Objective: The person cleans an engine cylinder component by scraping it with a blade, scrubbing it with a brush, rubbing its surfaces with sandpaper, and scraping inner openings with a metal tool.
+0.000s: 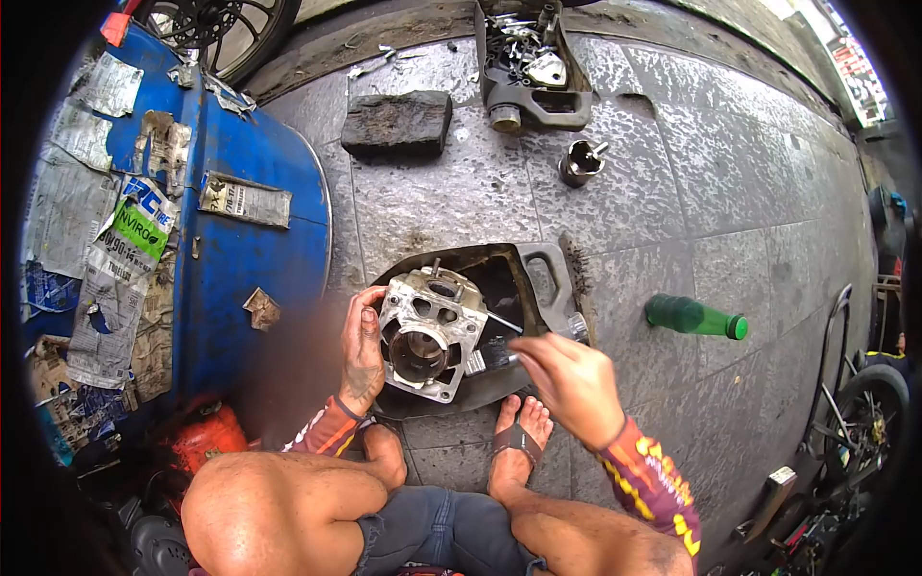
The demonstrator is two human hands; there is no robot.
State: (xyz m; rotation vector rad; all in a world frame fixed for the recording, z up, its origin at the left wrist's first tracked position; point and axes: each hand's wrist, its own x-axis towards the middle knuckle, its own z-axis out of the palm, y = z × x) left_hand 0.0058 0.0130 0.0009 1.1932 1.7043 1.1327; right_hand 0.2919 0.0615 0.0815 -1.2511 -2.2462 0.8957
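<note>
Engine cylinder block (434,334) is held over a cut-open black can (511,276) that serves as a tray, its large bore turned upward and toward the camera. Its left side is gripped by the left hand (362,348), with the palm laid against the casting and the fingers curved up to its upper corner. The right hand (584,384) is blurred at the right of the tray, thumb and fingers drawn close together; whether the thin rod (503,323) beside the block is pinched there cannot be told.

Since only one side appears to be supported by hand, the casting could be tipped or slid if it were pushed hard from the right, and its machined faces could be nicked. A slip might be caused by oily metal, and the bare right foot (520,437), set just beside the tray, could be struck.

Beyond the tray, a piston-like metal cup (580,165), a dark block (397,125) and a second cut can (574,113) filled with metal parts (533,56) are set out on the tiles (663,250). A green bottle (687,315) is laid on its side to the right, where it could be knocked by a wide swing. Movement leftward is limited by the blue drum (259,259).
</note>
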